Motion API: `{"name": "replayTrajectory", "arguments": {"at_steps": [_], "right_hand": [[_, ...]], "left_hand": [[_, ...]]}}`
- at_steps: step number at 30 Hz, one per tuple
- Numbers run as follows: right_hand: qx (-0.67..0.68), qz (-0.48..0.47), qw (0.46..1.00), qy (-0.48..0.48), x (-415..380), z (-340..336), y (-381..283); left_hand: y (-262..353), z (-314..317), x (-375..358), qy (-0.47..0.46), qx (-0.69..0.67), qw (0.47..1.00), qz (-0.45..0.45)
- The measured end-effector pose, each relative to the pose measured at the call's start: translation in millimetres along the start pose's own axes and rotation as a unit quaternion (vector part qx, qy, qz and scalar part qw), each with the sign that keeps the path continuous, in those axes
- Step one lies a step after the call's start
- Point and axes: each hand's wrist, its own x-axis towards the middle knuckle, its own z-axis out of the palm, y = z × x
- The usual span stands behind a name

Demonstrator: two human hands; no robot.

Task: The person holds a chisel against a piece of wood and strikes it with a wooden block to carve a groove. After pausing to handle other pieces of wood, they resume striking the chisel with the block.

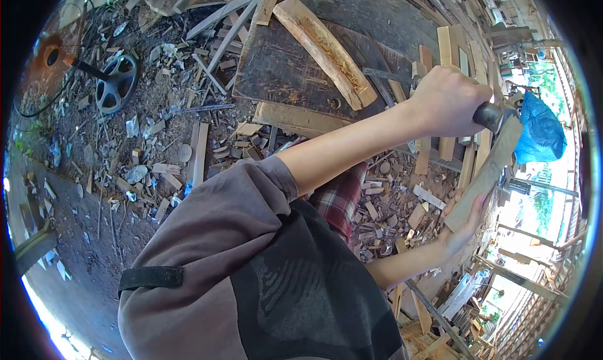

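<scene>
My left hand point(451, 97) is closed in a fist around a hand tool, whose dark rounded end point(488, 116) sticks out past my little finger side. On the other side of the fist, a flat dark strip point(391, 76) runs toward the bench; I cannot tell whether it belongs to the tool. A long, slightly curved piece of wood point(483, 175) stands tilted in my right hand point(466, 225), fingers wrapped around its lower part. The wood's upper end is close beside the tool's rounded end.
A dark worn workbench point(270, 65) bears a hollowed wooden trough point(323, 49) with shavings inside. Boards point(447, 52) stand past the bench. Offcuts and chips point(383, 197) litter the ground. An orange machine point(50, 59) with a spoked wheel point(117, 84) stands left; a blue plastic bag point(539, 131) hangs right.
</scene>
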Motion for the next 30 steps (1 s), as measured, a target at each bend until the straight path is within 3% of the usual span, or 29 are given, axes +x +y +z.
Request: {"name": "replayTrajectory", "arguments": {"at_steps": [9,22,30], "right_hand": [[-0.012,0.02,1.0,-0.004,-4,-9,7],[-0.037,0.015,0.999,-0.022,-1,-3,5],[0.001,-0.123,0.992,-0.04,19,13,-34]], "left_hand": [[3,7,-3,0.115,-0.002,0.993,-0.024],[-5,11,3,0.165,0.013,0.986,-0.027],[-19,26,21,0.186,0.058,0.979,-0.059]]}}
